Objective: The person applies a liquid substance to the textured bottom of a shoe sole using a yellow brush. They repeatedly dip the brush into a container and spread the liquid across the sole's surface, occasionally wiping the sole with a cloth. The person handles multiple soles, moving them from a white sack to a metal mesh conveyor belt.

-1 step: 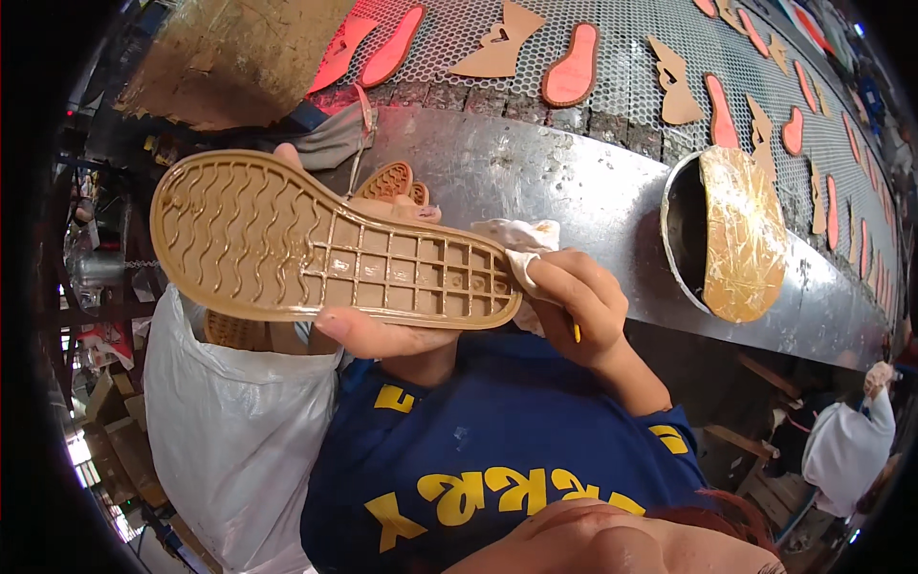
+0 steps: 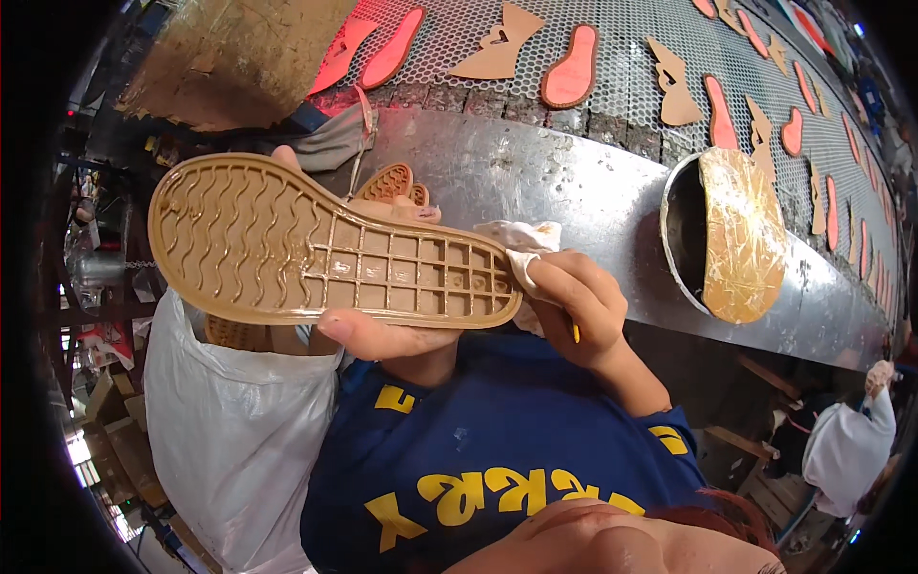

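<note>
A tan shoe sole (image 2: 277, 244) lies across the view with its tread side facing me, wavy ridges at the wide end and a square grid toward the heel. My left hand (image 2: 397, 337) grips it from beneath, thumb along the near edge and fingertips showing past the far edge. At the heel end my right hand (image 2: 585, 301) pinches a crumpled white cloth (image 2: 524, 235) that touches the sole's rim. A small yellow tip (image 2: 576, 333) pokes out below my right fingers; the rest of that item is hidden.
Beyond a metal ledge (image 2: 478, 158), a mesh conveyor (image 2: 622, 57) carries pink insoles (image 2: 571, 67) and tan cutouts (image 2: 499, 43). A round can (image 2: 684, 230) with a tape-covered cover (image 2: 744, 234) stands right. Nearby are more soles (image 2: 387, 184), a white sack (image 2: 234, 421) and another person's white sleeve (image 2: 851, 450).
</note>
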`<state>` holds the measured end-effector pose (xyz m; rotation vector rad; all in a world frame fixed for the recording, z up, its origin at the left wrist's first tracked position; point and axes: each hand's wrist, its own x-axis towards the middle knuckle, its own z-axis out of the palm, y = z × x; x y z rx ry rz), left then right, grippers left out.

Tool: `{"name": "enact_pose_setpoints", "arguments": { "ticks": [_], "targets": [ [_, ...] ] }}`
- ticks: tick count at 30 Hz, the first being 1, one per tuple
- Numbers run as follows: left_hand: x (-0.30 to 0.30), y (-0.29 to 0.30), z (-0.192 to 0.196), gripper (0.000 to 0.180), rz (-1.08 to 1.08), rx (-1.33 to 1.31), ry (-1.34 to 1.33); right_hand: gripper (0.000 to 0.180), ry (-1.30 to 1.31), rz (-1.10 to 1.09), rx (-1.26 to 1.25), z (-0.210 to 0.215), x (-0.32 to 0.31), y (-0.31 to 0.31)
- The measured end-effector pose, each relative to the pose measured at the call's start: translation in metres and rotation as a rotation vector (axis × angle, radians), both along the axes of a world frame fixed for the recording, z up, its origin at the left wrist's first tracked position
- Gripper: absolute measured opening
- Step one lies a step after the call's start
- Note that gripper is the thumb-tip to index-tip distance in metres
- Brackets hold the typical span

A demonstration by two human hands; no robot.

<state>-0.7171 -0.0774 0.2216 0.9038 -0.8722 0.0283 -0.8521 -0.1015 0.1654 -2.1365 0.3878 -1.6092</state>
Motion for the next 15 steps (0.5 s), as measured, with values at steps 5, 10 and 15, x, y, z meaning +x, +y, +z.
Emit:
{"name": "enact_pose_setpoints", "arguments": {
  "ticks": [5,10,15],
  "targets": [
    [0.008,-0.003,-0.016,0.081,0.089,-0.024,-0.213,0.034,0.004,-0.001,0.026,-0.002,0.002,0.0],
    [0.001,-0.015,-0.022,0.076,0.162,-0.194,-0.247,0.035,-0.034,-0.048,0.046,-0.006,0.002,0.0],
    [-0.001,-0.026,-0.026,0.071,0.277,-0.28,-0.396,0.035,-0.072,-0.1,0.091,-0.011,0.002,0.0]
  ]
}}
